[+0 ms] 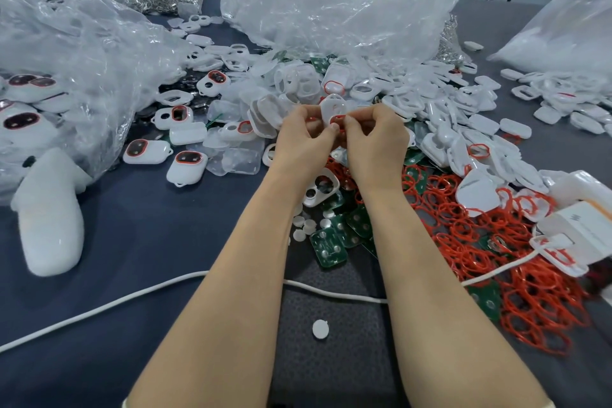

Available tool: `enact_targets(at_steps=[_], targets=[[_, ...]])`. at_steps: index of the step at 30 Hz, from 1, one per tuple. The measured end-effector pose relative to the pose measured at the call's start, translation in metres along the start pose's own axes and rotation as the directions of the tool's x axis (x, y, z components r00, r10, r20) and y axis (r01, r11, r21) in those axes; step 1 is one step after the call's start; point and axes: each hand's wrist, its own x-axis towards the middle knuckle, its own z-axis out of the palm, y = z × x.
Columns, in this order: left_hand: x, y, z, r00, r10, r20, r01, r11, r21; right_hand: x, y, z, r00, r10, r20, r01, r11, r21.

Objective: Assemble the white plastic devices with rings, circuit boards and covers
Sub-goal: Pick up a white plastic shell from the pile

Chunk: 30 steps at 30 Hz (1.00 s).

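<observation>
My left hand (303, 139) and my right hand (374, 139) meet at the middle of the table, both gripping one white plastic shell (332, 107) held upright. A red ring (337, 119) sits at the shell's lower opening, pinched between my fingertips. Under my wrists lie green circuit boards (329, 250) and a white frame piece (319, 187). A heap of red rings (516, 262) spreads to the right. Finished devices (187, 166) with red-rimmed windows lie to the left. White covers (463, 129) are piled behind my hands.
Crumpled clear plastic bags (331, 10) stand at the back, left and far right. A white cable (132, 298) runs across the dark table near me. A white foam piece (49, 225) lies at left, a white box (583, 228) at right, a small white disc (320, 329) near me.
</observation>
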Motion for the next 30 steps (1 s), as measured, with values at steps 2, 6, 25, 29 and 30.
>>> enact_targets(at_steps=[2,6,25,29,30], targets=[[0.0011,-0.0004,-0.0002,1.000,0.001,-0.008,-0.001,1.000,0.003,-0.0001,0.0005,0.0013,1.000,-0.012,0.001,0.012,1.000,-0.014],[0.0006,-0.0007,0.0000,1.000,0.008,-0.013,-0.008,1.000,-0.019,-0.0014,0.0014,0.0022,1.000,-0.014,-0.014,0.014,1.000,-0.016],[0.0011,0.0021,0.0032,0.997,0.014,-0.081,-0.024,0.991,-0.129,-0.0061,-0.0003,0.0069,0.998,0.034,-0.047,-0.027,0.989,0.144],[0.0012,0.0017,0.0032,0.992,0.049,-0.117,-0.057,0.996,-0.072,-0.0039,-0.0010,0.0042,0.998,-0.019,-0.054,0.024,0.996,0.081],[0.0013,0.0012,0.0031,0.992,0.046,-0.121,-0.055,0.996,-0.073,-0.0041,-0.0017,0.0039,0.998,-0.027,-0.050,0.031,0.997,0.072]])
